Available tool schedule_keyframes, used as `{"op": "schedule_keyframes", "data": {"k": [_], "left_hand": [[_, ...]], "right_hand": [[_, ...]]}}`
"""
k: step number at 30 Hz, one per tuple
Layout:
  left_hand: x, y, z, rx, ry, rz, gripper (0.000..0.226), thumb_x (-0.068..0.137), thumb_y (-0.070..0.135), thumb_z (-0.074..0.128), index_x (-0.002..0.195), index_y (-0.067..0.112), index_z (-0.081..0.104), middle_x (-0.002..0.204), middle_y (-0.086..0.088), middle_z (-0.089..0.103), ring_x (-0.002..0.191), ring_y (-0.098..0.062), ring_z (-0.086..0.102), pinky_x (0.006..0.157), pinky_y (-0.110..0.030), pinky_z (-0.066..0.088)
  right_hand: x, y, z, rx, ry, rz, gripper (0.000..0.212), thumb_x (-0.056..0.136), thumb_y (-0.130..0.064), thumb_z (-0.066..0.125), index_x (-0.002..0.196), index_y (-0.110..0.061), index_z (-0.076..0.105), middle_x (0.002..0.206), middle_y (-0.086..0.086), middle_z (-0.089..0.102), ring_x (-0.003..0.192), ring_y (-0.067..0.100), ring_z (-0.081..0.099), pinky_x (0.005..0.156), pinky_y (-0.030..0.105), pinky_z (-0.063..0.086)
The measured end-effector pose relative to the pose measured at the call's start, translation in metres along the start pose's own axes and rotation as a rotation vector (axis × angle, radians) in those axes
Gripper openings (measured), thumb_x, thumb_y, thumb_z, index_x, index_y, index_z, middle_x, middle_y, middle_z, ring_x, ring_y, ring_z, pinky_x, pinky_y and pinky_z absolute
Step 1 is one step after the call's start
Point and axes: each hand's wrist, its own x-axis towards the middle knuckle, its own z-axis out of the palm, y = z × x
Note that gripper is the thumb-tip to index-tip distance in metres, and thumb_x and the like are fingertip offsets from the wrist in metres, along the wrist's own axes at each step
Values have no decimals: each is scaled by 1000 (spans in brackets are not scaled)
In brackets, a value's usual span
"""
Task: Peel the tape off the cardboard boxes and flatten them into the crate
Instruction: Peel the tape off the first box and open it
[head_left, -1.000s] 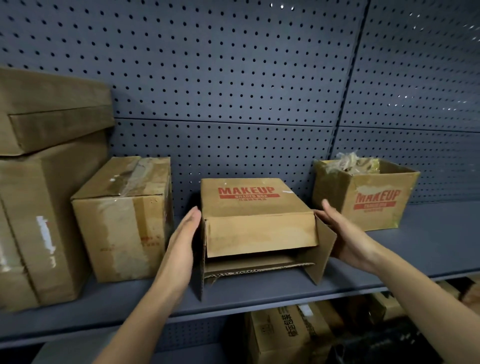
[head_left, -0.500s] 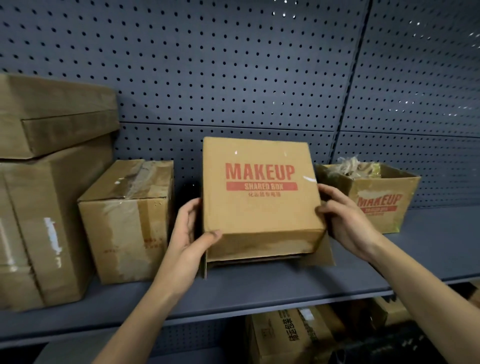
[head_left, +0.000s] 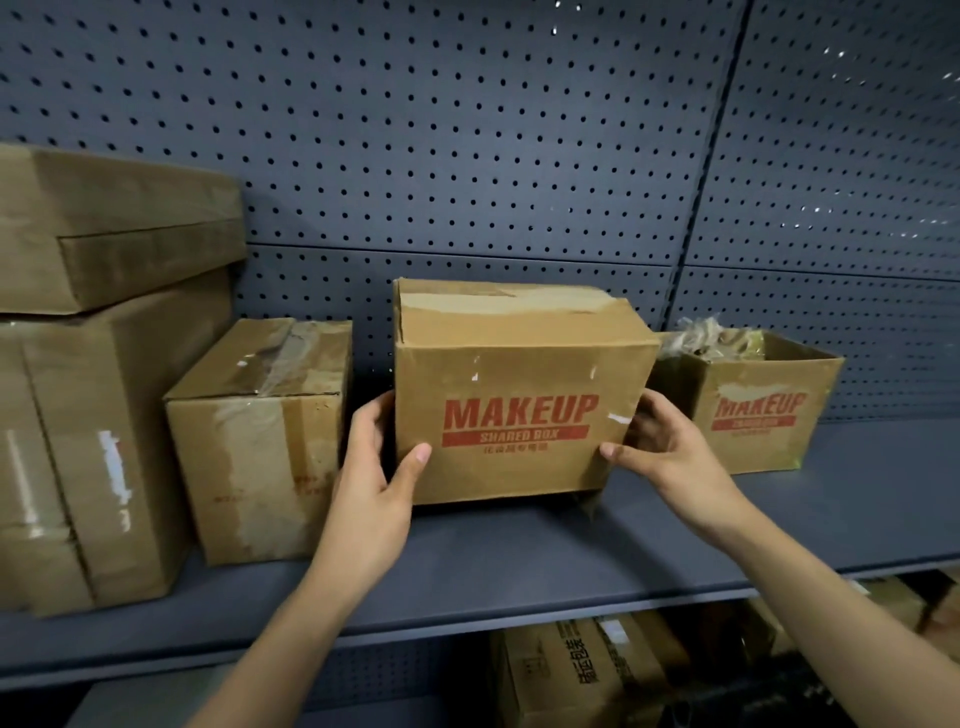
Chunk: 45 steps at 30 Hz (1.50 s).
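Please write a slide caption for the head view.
The left hand and right hand hold the middle MAKEUP box at a grey shelf.

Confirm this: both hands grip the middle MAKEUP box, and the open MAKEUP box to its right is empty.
Wrong: the head view shows crumpled material in the open MAKEUP box. The left hand and right hand do grip the middle MAKEUP box.

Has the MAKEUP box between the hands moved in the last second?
Yes. The held box has been tipped upright: its printed face now faces forward and its top rises above the open box beside it.
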Motion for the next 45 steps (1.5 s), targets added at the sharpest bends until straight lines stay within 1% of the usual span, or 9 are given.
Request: {"op": "schedule_keyframes", "data": {"k": [4, 9, 11, 14, 21, 27, 35, 40, 45], "left_hand": [[3, -4, -1, 47, 20, 17, 57, 98, 6, 55, 122, 54, 37, 135, 19, 51, 128, 7, 47, 109, -28, 40], [2, -6, -6, -144, -45, -99, 44, 99, 8, 47, 114, 49, 53, 115, 18, 67, 113, 4, 59, 96, -28, 46], [3, -4, -7, -265, -50, -154, 16, 92, 38, 49, 98, 45, 62, 108, 14, 69, 106, -1, 62, 94, -32, 44], [4, -4, -7, -330, -14, -184, 35, 76, 72, 53, 84, 38, 59, 107, 10, 68, 106, -5, 61, 101, -39, 42], [6, -11, -6, -264, 62, -209, 29, 72, 75, 59, 71, 46, 56, 89, 12, 67, 92, -6, 61, 88, -39, 46], [-6, -22, -3, -251, 11, -247, 57, 59, 90, 62, 87, 42, 59, 107, 1, 68, 109, -21, 62, 97, -49, 48], [-14, -35, 2, -243, -69, -323, 28, 93, 22, 60, 117, 36, 59, 113, 12, 72, 111, -7, 65, 90, -28, 49], [-19, -38, -7, -71, -34, -285, 47, 94, 4, 64, 111, 48, 57, 102, 32, 70, 104, 8, 63, 83, -12, 50], [-23, -36, -8, -14, 17, -235, 54, 89, -1, 69, 115, 43, 55, 92, 35, 69, 98, 12, 64, 78, -8, 51]], "right_hand": [[1, -7, -2, 376, -54, 72, 33, 89, -21, 64, 121, -19, 59, 119, 3, 68, 113, 23, 63, 101, 40, 43], [1, -10, -12, 579, -68, 228, 75, 87, -76, 43, 130, -15, 53, 136, 19, 58, 128, 38, 50, 115, 53, 30], [1, -9, -9, 486, -31, 196, 70, 87, -72, 46, 129, -17, 58, 127, 10, 65, 118, 29, 60, 106, 49, 42], [2, -7, -4, 483, 8, 157, 52, 93, -54, 53, 132, -20, 56, 117, 8, 63, 107, 21, 62, 100, 42, 45], [-4, 7, -7, 456, 15, 184, 40, 99, -18, 37, 120, -25, 70, 109, 8, 68, 93, 21, 59, 99, 41, 43], [-11, 9, -3, 337, 67, 268, 52, 107, -21, 32, 95, -32, 81, 103, 2, 77, 88, 14, 74, 66, 27, 60], [-14, 25, 7, 304, 95, 274, 44, 106, -37, 35, 103, -39, 78, 117, -4, 74, 110, 11, 68, 79, 28, 55], [-19, 41, 5, 121, 127, 268, 41, 109, -27, 33, 113, -36, 73, 122, -7, 71, 121, 15, 62, 105, 43, 46], [-24, 44, 8, -19, 190, 216, 44, 108, -18, 35, 112, -42, 71, 104, -16, 74, 88, -5, 67, 80, 25, 51]]}}
